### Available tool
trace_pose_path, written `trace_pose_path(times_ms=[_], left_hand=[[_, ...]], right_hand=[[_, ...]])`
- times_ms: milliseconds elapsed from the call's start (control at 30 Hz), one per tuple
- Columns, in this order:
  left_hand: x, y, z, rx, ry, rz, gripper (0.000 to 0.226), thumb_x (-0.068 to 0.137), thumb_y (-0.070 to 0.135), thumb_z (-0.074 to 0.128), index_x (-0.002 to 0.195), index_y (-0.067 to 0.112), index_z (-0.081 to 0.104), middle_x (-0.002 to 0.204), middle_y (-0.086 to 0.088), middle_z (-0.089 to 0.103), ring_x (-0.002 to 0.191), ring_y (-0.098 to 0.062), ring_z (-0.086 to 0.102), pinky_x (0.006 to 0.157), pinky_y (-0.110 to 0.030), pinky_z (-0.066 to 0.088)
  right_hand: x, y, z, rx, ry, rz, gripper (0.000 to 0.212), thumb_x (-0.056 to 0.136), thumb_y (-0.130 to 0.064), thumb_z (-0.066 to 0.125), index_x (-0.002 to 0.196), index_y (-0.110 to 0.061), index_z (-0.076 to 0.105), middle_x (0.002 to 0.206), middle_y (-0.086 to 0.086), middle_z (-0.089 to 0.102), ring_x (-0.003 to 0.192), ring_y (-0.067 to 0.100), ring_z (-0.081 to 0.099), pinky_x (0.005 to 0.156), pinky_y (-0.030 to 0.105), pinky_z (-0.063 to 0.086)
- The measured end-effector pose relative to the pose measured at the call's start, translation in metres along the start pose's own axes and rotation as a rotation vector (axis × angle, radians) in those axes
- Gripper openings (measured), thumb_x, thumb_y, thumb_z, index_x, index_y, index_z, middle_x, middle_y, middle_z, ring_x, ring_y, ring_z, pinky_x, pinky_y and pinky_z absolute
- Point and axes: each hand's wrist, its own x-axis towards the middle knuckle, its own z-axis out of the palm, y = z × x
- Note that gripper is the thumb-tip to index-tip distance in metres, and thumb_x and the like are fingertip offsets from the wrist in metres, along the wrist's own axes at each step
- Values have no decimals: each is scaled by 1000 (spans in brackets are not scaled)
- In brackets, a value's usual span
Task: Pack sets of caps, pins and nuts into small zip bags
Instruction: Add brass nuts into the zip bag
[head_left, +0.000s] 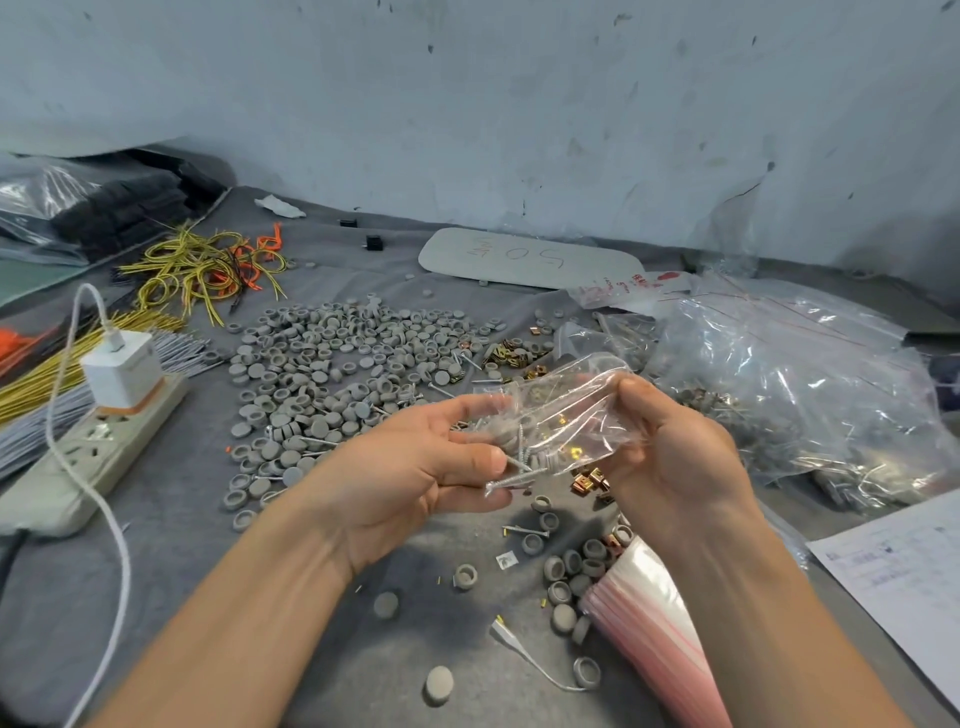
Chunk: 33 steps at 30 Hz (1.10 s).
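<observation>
Closest to me, under my right forearm, a stack of empty zip bags (655, 618) lies on the grey cloth (270, 597), with loose caps (563, 582) scattered just left of it. Above these my hands are near each other, both clamped on one small zip bag (571, 410). The left hand (431, 467) pinches the bag's lower end between thumb and fingers, and the right hand (670, 457) curls round its upper part. Inside the bag I make out pins (514, 480), grey caps and glints of gold nuts (574, 453). Beyond the left hand spreads a big cap pile (337, 364). Beyond the right hand sits a large clear bag (805, 384) of metal parts. Far left of the hands a power strip (88, 447) carries a white charger (122, 371). Past it lie tangled yellow wires (202, 265).
</observation>
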Motion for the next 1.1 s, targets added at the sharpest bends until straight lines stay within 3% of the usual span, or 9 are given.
trace_pose_path(times_ms=[100,233,367,467,600,700,867,1000,1100], left_hand=[[2,-3,0,112,97,43,68,71,-27,65,126,13,63,82,-4,76,71,-14,73,58,-21,57],[5,-7,-1,170,174,81,69,71,-33,63,123,13,66,83,-4,75,71,-13,69,61,-19,55],[7,-8,-2,125,160,55,68,71,-32,65,123,12,66,72,0,68,65,-11,69,58,-19,55],[7,-7,-3,87,106,10,68,73,-32,63,126,11,64,66,3,64,62,-12,71,56,-20,56],[3,-2,-2,51,23,-25,74,66,-28,64,129,10,59,69,2,73,67,-14,74,58,-19,58],[1,-1,-1,43,2,-30,79,58,-21,66,130,11,59,70,1,74,72,-16,76,59,-21,60],[2,-2,-5,28,8,-43,74,70,-31,60,132,11,60,76,-1,72,75,-17,76,59,-22,60],[4,-4,-7,39,16,-44,76,72,-35,57,131,12,61,76,-2,71,67,-13,69,58,-21,57],[4,-4,-6,71,5,-31,84,59,-29,65,131,14,62,78,-1,74,69,-13,69,59,-22,57]], right_hand=[[1,1,-3,-87,20,-40,21,102,-5,54,99,2,73,93,15,76,84,23,72,79,43,60],[1,3,-5,-143,16,-68,29,104,-4,51,89,2,76,92,16,76,84,26,67,61,34,55],[1,2,-5,-117,5,-95,53,104,-3,51,60,-8,81,77,9,76,72,19,68,59,32,55],[-1,1,-5,-128,8,-99,50,103,-1,50,61,-3,78,83,17,73,79,24,63,54,30,55],[1,1,-8,-152,13,-106,55,104,-2,49,57,-9,79,77,12,73,85,25,63,71,39,55],[1,1,-7,-170,6,-111,58,105,-3,48,56,-11,79,72,8,73,78,20,66,67,38,56],[2,1,-9,-182,26,-101,47,105,-4,49,67,-6,77,78,15,73,78,23,65,64,37,56],[0,2,-9,-213,-1,-106,52,104,-7,51,62,-13,80,79,11,74,83,23,64,89,53,55],[-1,2,-7,-221,7,-105,50,103,-7,53,62,-15,80,81,6,75,92,24,59,106,60,47]])
